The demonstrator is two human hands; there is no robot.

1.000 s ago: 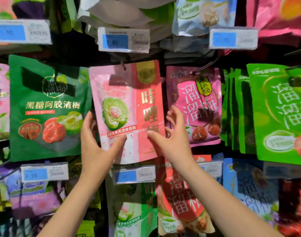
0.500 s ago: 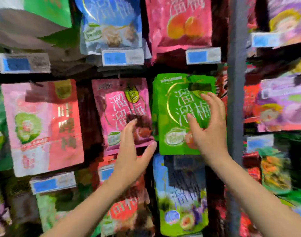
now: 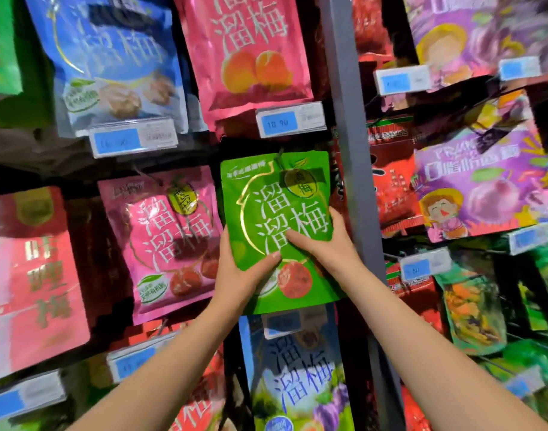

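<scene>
**Both hands grip the green packet on the store rack**

The fingers (image 3: 268, 259) of the left hand (image 3: 235, 275) are curled round the lower left edge of the green packet (image 3: 266, 206), thumb lying across its front and the other fingers tucked behind, out of sight. The right hand (image 3: 325, 247) holds the right edge the same way, its thumb pressed flat on the front just below the white lettering. The two thumbs point toward each other and lie close together without touching.

The green packet is upright, facing the camera, in the middle row of the rack, and its top edge sits at a thin metal hook (image 3: 278, 154). Whether the hook passes through the packet cannot be told.

Just to its left hangs a pink packet (image 3: 163, 237) with red fruit printed on it. Directly below, partly covered by the green packet's bottom edge, is a blue packet (image 3: 297, 384). Above hangs a packet with orange fruit (image 3: 250, 51), and under that a price tag (image 3: 289, 121) reading 10.90. A grey post (image 3: 350, 150) runs upright just right of the right hand. Beyond it are a red packet (image 3: 390, 188) and a purple packet (image 3: 484, 181).
</scene>
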